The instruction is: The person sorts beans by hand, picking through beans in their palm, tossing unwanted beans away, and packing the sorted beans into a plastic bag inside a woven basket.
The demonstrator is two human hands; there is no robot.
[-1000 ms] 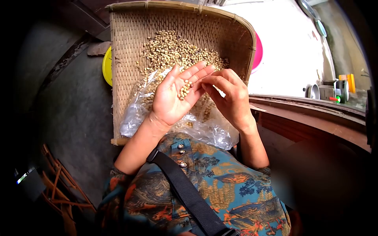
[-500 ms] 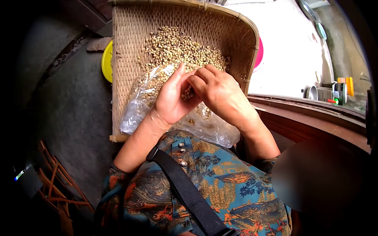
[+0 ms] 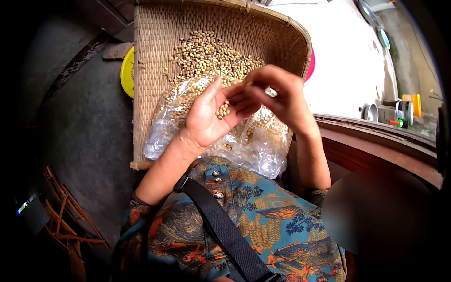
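Observation:
My left hand [image 3: 206, 113] is palm up and slightly cupped, with several pale beans [image 3: 222, 110] lying in it. Just right of its fingertips, my right hand [image 3: 281, 94] is raised with curled fingers. Motion blur hides whether it holds anything. Below both hands a clear plastic bag [image 3: 162, 136], with more beans in it, rests in a woven bamboo winnowing basket [image 3: 152, 61]. Beyond the bag, a loose heap of beans [image 3: 206, 54], some of them dark, is spread on the weave. My left hand covers part of the bag.
A yellow basin [image 3: 127, 73] shows at the basket's left side and a pink one [image 3: 310, 63] at its right. A wooden ledge [image 3: 376, 141] runs along the right. A brown folding wooden frame [image 3: 68, 216] stands on the floor at lower left.
My right hand has lifted off my left palm and moved right and slightly up. The beans in my left palm are now more exposed, and my left hand has opened flatter.

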